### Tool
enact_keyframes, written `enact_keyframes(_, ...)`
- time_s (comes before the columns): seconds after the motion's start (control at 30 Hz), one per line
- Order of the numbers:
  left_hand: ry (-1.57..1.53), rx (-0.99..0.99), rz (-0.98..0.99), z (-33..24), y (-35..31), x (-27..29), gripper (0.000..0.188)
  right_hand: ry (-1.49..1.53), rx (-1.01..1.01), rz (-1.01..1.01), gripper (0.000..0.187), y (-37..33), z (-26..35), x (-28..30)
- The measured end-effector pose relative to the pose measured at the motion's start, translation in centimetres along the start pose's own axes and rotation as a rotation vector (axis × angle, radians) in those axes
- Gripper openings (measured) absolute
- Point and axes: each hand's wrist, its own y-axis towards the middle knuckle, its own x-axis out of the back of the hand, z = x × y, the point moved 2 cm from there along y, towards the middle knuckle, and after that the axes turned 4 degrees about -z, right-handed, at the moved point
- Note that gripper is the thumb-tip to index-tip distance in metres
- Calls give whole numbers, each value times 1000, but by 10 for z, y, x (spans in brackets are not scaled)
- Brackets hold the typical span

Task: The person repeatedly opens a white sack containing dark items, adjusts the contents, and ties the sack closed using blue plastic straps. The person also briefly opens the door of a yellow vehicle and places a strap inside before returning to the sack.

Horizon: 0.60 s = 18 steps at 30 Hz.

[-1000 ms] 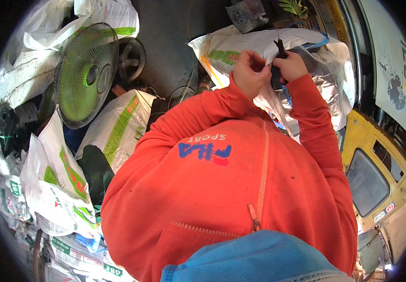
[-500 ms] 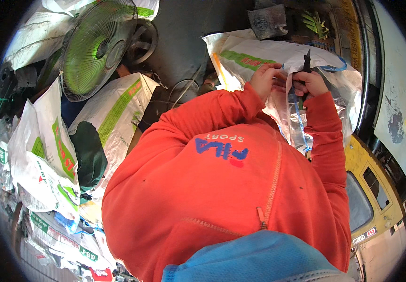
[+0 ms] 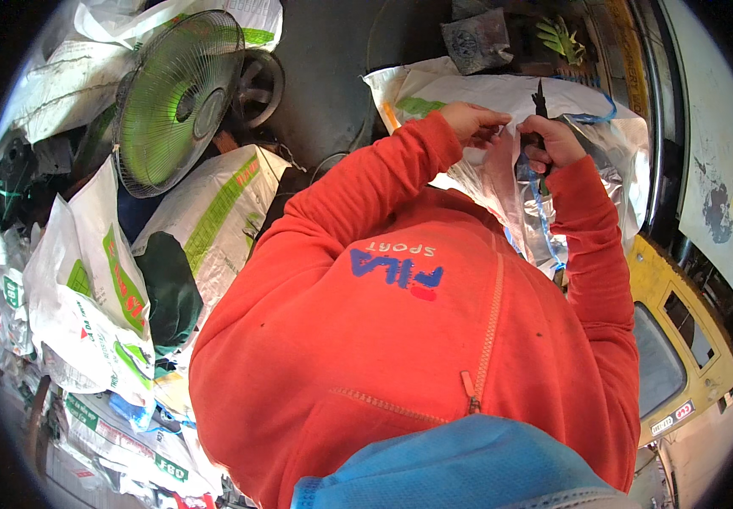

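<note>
A large white woven sack (image 3: pixel 502 89) with a green stripe lies in front of me at the upper right, with clear, shiny plastic at its mouth. Thumb and fingers of my left hand (image 3: pixel 473 124) are pinched together at the sack's edge, on the side facing my right hand. My right hand (image 3: pixel 557 142) is closed round a dark, pointed hand tool (image 3: pixel 540 102), whose tip sticks up past the fist and points away from me. Whether it is scissors or pliers cannot be made out. Blue trim (image 3: pixel 595 117) runs along the sack behind this hand.
At the left stands a fan (image 3: pixel 181 103) with green blades, with several white and green sacks (image 3: pixel 99 288) around it. A yellow metal panel (image 3: pixel 676 339) with a window is close by my right arm. Beyond the sack lie a grey packet (image 3: pixel 475 41) and a green leafy plant (image 3: pixel 561 38).
Both hands have moved slightly farther from me. My left fingers have come up along the sack's edge, and the tool in my right hand has shifted a little left.
</note>
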Motion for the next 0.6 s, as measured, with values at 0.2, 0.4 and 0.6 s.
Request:
enact_keyframes(0.2,-42,-115,-121,-7,-1,16,19,-339,313,-174,25,-30,13,6)
enact_keyframes(0.4,-438,-197,233,-18,1,21,19,-917,914,-321,29,-43,63,12)
enact_keyframes(0.6,-405,-422,409,-42,-11,11,22,-1096,298,125,26,42,67,-9)
